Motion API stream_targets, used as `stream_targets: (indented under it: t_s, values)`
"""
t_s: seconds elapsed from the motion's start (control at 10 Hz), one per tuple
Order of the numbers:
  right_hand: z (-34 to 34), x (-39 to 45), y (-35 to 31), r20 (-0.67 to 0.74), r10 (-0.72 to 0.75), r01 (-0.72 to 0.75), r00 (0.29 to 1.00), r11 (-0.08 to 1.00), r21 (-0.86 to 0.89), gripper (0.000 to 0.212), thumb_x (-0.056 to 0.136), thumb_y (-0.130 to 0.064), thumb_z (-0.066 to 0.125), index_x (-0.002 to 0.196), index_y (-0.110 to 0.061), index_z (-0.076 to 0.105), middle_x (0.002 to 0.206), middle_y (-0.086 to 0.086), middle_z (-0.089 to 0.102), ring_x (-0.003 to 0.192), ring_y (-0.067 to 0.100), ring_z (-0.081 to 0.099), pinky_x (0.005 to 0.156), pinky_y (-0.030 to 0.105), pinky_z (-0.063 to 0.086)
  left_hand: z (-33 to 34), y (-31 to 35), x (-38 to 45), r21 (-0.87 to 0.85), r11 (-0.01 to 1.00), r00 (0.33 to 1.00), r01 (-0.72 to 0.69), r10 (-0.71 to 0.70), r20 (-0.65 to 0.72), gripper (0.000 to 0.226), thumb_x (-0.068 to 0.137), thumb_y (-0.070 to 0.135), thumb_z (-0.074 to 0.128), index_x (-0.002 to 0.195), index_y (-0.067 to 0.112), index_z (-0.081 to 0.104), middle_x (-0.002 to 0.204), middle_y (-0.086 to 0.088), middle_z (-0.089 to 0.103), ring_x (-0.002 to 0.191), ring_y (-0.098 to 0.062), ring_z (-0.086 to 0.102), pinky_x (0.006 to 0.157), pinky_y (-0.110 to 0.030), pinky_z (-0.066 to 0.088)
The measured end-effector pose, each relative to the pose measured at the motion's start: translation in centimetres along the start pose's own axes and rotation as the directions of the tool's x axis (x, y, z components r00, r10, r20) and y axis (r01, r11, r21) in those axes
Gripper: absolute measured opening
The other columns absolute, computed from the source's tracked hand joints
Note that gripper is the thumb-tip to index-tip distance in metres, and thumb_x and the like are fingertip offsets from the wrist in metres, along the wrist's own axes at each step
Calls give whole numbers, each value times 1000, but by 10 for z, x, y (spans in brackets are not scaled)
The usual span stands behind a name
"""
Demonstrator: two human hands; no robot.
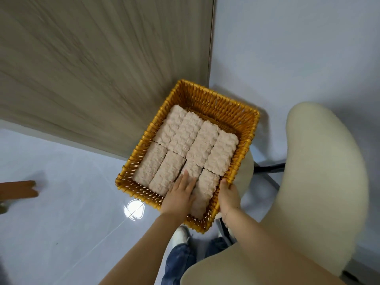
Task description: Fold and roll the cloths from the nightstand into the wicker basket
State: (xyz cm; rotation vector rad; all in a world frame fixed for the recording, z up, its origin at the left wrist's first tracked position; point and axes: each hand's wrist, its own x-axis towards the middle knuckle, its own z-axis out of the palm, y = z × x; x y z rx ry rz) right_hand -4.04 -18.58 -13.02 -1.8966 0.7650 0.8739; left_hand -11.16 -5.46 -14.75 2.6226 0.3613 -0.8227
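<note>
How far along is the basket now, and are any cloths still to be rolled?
Mostly done: eight pink rolled cloths lie in two rows of four in the wicker basket. In hand: the left hand presses flat on the near rolls while the right hand grips the basket's rim. Left: a bare strip remains at the far end. The nightstand is out of view, so remaining cloths cannot be told.

Even indoor light — lamp glare (134, 208) on floor, blurred edges.

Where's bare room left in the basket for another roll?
Only a bare strip of wicker basket floor along the far wall, beyond the far row of rolled cloths. The near half is packed: left hand presses rolls there, right hand grips the rim.
</note>
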Motion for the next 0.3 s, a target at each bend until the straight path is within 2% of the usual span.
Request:
stream_targets:
  t_s: [0.1, 0.2, 0.3]
  values:
    - [5, -1, -2, 90, 95, -109, 991, 981, 162, 36, 101, -38, 37, 121, -14, 54, 115, 13, 63, 104, 36, 59, 94, 52, 50, -6, 8, -14, 89, 993, 996, 79, -74, -55, 54, 106, 35, 23, 155, 28, 3, 162, -4, -13, 149, -21, -9, 118, -35, -6]
    - [3, 4, 3, 277, 196, -274, 941, 921, 277, 35, 94, -36, 51, 124, -17, 54, 115, 10, 65, 103, 34, 63, 91, 53, 52, -22, 16, -38, -52, 992, 980, 115, -121, -155, 54, 103, 29, 34, 155, 24, 16, 163, -2, 4, 149, -21, 5, 120, -32, 4]
    - [-13, -22, -5, 336, 135, -243, 932, 922, 303, 28, 95, -14, 48, 123, -17, 55, 115, 11, 65, 99, 27, 63, 85, 42, 56, -35, 27, -77, -358, 922, 937, 149, -247, -245, 45, 100, 29, 45, 145, 26, 41, 159, 2, 24, 141, -24, 32, 114, -37, 31]
